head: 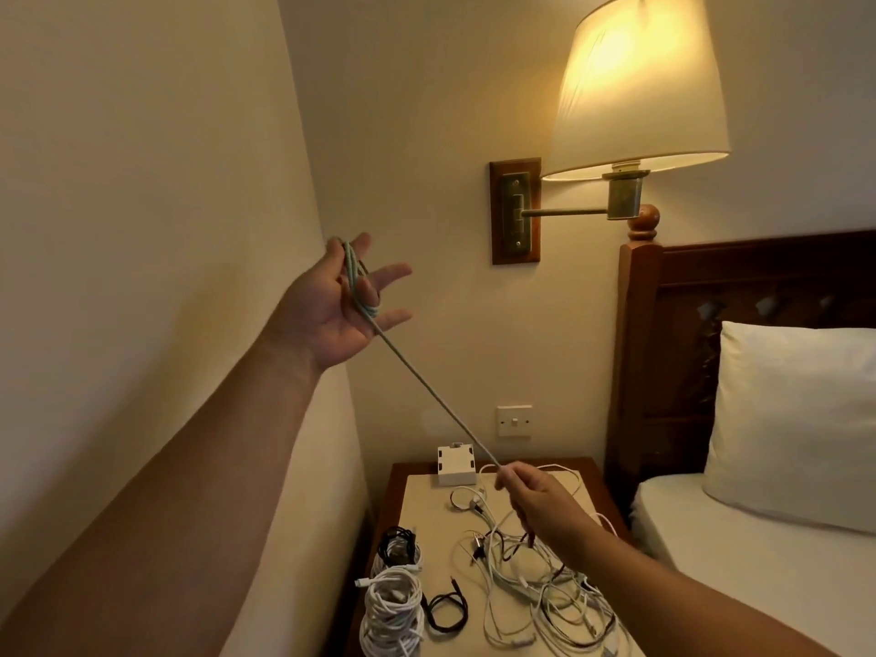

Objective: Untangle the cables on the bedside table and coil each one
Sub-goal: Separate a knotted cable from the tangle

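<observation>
A pale green braided cable (426, 386) runs taut from my raised left hand (339, 305) down to my right hand (540, 500). Loops of it are wound around my left hand's spread fingers. My right hand pinches the cable just above the bedside table (422, 505). Under my right hand lies a tangle of white cables (545, 585) with some thin dark wires in it. At the table's front left sit a coiled white cable (391, 609), a coiled black cable (397, 545) and a small loose black cable (448, 609).
A white box-shaped adapter (456, 465) stands at the table's back edge, under a wall switch (514, 420). A lit wall lamp (637, 83) hangs above on a swing arm. The bed (758, 571) with its pillow and dark wooden headboard is to the right, a wall to the left.
</observation>
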